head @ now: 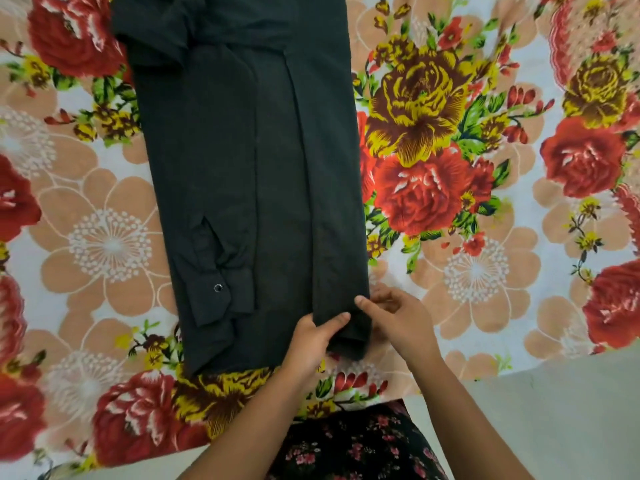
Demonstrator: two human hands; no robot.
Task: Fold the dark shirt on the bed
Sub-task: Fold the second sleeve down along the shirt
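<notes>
head: left fingers (334,322) and right fingers (367,304) pinch dark shirt's (242,168) near corner.

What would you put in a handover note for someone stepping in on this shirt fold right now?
Left hand: grips the near right corner of the dark shirt, thumb on top.
Right hand: thumb on the same corner's edge; whether it grips is unclear.
Shirt: lies lengthwise on the floral bed as a long narrow strip.
Done: both sides are folded in; a sleeve lies along the strip, its buttoned cuff near the hem.
Left: probably fold the near end up towards the collar, then tidy.
</notes>
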